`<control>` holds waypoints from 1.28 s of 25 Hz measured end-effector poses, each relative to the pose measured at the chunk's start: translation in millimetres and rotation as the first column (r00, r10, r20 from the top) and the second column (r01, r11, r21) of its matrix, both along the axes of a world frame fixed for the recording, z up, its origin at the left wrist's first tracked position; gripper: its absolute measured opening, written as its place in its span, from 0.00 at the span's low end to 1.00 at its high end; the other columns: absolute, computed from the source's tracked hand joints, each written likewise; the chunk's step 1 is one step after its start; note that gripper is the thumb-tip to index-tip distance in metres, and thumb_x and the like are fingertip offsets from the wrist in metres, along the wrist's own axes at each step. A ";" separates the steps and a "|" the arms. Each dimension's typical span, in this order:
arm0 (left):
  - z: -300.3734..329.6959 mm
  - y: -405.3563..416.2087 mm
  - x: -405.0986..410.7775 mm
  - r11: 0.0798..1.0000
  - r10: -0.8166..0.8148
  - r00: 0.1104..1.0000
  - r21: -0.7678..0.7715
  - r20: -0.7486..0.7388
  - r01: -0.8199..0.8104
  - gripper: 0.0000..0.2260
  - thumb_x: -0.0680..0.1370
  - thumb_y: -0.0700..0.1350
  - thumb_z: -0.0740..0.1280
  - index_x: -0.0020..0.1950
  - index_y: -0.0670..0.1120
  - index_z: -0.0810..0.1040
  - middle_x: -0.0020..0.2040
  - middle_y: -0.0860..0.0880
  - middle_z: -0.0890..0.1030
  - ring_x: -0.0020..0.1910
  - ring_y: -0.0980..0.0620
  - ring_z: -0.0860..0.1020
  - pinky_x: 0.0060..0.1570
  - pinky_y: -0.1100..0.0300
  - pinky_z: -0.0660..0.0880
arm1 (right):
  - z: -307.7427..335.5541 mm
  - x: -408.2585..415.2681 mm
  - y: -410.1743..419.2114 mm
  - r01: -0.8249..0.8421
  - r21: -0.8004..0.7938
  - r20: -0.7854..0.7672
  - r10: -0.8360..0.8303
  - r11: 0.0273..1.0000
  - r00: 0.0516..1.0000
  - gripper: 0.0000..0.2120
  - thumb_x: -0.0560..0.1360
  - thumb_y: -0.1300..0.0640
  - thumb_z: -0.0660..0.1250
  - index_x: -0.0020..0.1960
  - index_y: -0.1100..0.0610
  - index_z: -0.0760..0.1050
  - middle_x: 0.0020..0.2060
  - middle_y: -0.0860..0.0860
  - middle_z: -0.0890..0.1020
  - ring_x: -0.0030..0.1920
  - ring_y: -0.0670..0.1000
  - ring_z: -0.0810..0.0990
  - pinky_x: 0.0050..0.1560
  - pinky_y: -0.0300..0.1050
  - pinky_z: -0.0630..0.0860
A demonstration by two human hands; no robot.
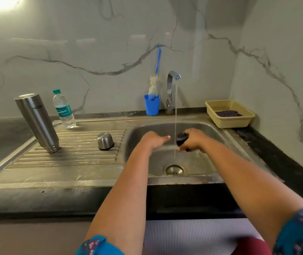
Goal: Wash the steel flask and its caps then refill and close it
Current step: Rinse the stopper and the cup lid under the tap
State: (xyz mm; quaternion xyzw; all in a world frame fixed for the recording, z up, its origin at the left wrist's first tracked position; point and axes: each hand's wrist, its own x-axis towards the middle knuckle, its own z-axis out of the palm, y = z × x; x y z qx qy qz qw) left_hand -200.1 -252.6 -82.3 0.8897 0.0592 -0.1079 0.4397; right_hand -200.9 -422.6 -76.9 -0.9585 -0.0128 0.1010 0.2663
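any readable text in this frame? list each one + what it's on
"NOS", printed upside down, rest of the word too blurred to read: on the steel flask, standing inverted on the sink's drainboard.
"nature" or similar, white script, first letters unclear: on the teal label of the plastic water bottle. Smaller print above it is too small to read.
No other text shows.

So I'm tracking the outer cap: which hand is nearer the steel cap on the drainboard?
Left. The left hand hangs over the basin just right of the steel cap; the right hand is farther right, beyond the water stream, gripping the black cap.
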 end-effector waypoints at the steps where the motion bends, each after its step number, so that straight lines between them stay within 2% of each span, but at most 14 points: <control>1: -0.9 -2.9 -2.3 1.000 0.009 1.000 -0.028 0.015 -0.009 0.28 0.79 0.60 0.65 0.71 0.42 0.72 0.66 0.43 0.76 0.63 0.44 0.75 0.64 0.48 0.73 | 13.8 0.3 -0.7 0.028 0.126 0.172 -0.049 0.992 0.984 0.28 0.66 0.57 0.78 0.64 0.56 0.73 0.55 0.52 0.78 0.53 0.50 0.76 0.55 0.43 0.73; 4: 6.5 -15.8 -8.3 0.901 0.105 0.994 -0.422 -0.016 -0.102 0.27 0.79 0.63 0.63 0.66 0.42 0.75 0.54 0.45 0.80 0.51 0.49 0.79 0.53 0.55 0.79 | 44.4 -11.7 1.7 -0.013 0.215 0.485 -0.095 0.976 0.869 0.26 0.67 0.57 0.77 0.62 0.55 0.72 0.52 0.49 0.76 0.55 0.49 0.73 0.56 0.41 0.66; 7: 12.6 -28.9 -12.0 0.731 0.095 0.995 -0.676 -0.041 -0.098 0.26 0.75 0.63 0.69 0.61 0.43 0.76 0.54 0.43 0.83 0.49 0.49 0.83 0.48 0.57 0.82 | 12.9 -21.0 7.1 -0.043 0.136 0.361 -0.009 0.990 0.933 0.20 0.66 0.59 0.77 0.56 0.50 0.75 0.50 0.48 0.80 0.55 0.52 0.78 0.53 0.43 0.72; 9: 10.5 -34.2 -12.0 0.777 0.079 0.997 -0.628 0.022 -0.047 0.25 0.73 0.58 0.74 0.59 0.40 0.79 0.54 0.42 0.84 0.50 0.47 0.84 0.52 0.55 0.82 | 3.8 -22.6 7.6 -0.051 0.065 0.347 0.026 0.997 0.938 0.17 0.69 0.60 0.74 0.55 0.51 0.75 0.48 0.47 0.80 0.52 0.51 0.79 0.50 0.43 0.73; 14: 13.6 -38.2 -9.7 0.741 0.119 0.988 -0.671 0.096 -0.024 0.12 0.75 0.41 0.74 0.56 0.39 0.80 0.55 0.40 0.83 0.55 0.44 0.83 0.58 0.52 0.79 | 11.4 -24.3 10.4 -0.010 0.276 0.447 -0.120 0.961 0.887 0.10 0.73 0.57 0.68 0.53 0.50 0.73 0.43 0.49 0.78 0.47 0.51 0.76 0.42 0.42 0.68; 18: 17.6 -23.1 -3.7 0.857 0.100 0.989 -0.515 0.110 -0.029 0.12 0.77 0.49 0.72 0.56 0.44 0.80 0.53 0.45 0.82 0.52 0.49 0.81 0.59 0.51 0.79 | 30.2 -16.4 -2.4 -0.020 0.122 0.389 -0.029 0.992 0.921 0.23 0.71 0.55 0.74 0.62 0.54 0.70 0.56 0.50 0.77 0.56 0.51 0.74 0.56 0.45 0.70; 20: 11.9 -14.0 -4.7 0.909 0.132 0.986 -0.409 0.105 -0.078 0.17 0.78 0.54 0.70 0.61 0.45 0.78 0.53 0.47 0.81 0.52 0.50 0.79 0.57 0.53 0.79 | 48.6 -10.0 -14.8 0.051 0.397 0.406 -0.225 0.917 0.886 0.28 0.69 0.55 0.76 0.65 0.55 0.69 0.57 0.50 0.76 0.58 0.51 0.74 0.63 0.52 0.72; 22: 5.4 -7.2 -5.9 0.911 0.162 0.984 -0.395 0.072 -0.121 0.19 0.78 0.54 0.69 0.64 0.45 0.77 0.54 0.48 0.80 0.52 0.51 0.78 0.51 0.57 0.78 | 46.8 -8.9 -15.6 0.054 0.643 0.380 -0.380 0.764 0.843 0.24 0.71 0.58 0.75 0.63 0.55 0.69 0.58 0.53 0.77 0.54 0.51 0.77 0.57 0.51 0.77; 23: 1.7 -5.8 -5.8 0.902 0.168 0.985 -0.410 0.038 -0.138 0.19 0.78 0.54 0.69 0.64 0.45 0.76 0.54 0.48 0.80 0.52 0.51 0.78 0.50 0.57 0.77 | 36.7 -2.6 -6.6 0.061 0.602 0.339 -0.324 0.796 0.883 0.22 0.72 0.60 0.73 0.62 0.55 0.69 0.59 0.55 0.77 0.52 0.50 0.78 0.54 0.47 0.79; 25: -5.0 -6.2 -9.8 0.904 0.166 0.986 -0.398 -0.008 -0.155 0.19 0.79 0.54 0.69 0.65 0.45 0.76 0.56 0.48 0.80 0.53 0.50 0.77 0.52 0.56 0.76 | 8.3 -18.2 9.7 -0.037 0.125 0.024 0.034 0.991 0.999 0.20 0.74 0.61 0.71 0.63 0.55 0.72 0.61 0.55 0.77 0.55 0.52 0.79 0.55 0.45 0.77; 26: -7.5 -6.9 -11.2 0.922 0.158 0.987 -0.357 -0.007 -0.150 0.20 0.79 0.55 0.69 0.65 0.45 0.76 0.57 0.48 0.80 0.54 0.50 0.77 0.52 0.56 0.75 | -1.8 -22.6 19.0 -0.085 -0.127 -0.102 0.072 0.988 0.992 0.21 0.73 0.61 0.71 0.65 0.55 0.72 0.61 0.54 0.78 0.57 0.53 0.78 0.55 0.45 0.76; 27: -9.3 -6.4 -10.6 0.936 0.154 0.988 -0.320 0.008 -0.144 0.20 0.79 0.55 0.68 0.65 0.45 0.77 0.56 0.48 0.80 0.54 0.50 0.77 0.53 0.56 0.75 | -2.2 -20.7 24.1 -0.045 -0.248 -0.063 0.031 0.968 0.998 0.22 0.72 0.59 0.73 0.64 0.56 0.73 0.58 0.53 0.78 0.57 0.53 0.78 0.53 0.44 0.76; 29: -14.4 -0.6 -10.2 0.925 0.163 0.984 -0.358 0.065 -0.129 0.17 0.79 0.56 0.67 0.60 0.45 0.79 0.52 0.46 0.80 0.49 0.50 0.77 0.50 0.55 0.74 | 18.5 -14.2 31.7 -0.062 -0.113 0.065 0.069 0.992 0.996 0.24 0.68 0.56 0.76 0.60 0.54 0.70 0.51 0.52 0.79 0.49 0.51 0.79 0.43 0.41 0.74; 32: -10.9 22.2 -20.7 0.757 0.191 0.978 -0.647 0.083 -0.093 0.15 0.79 0.54 0.69 0.58 0.44 0.79 0.52 0.44 0.84 0.46 0.49 0.83 0.48 0.57 0.80 | 46.0 -17.9 58.2 -0.056 -0.018 0.164 0.058 0.998 0.985 0.29 0.62 0.53 0.80 0.56 0.53 0.68 0.45 0.51 0.76 0.41 0.47 0.75 0.38 0.40 0.71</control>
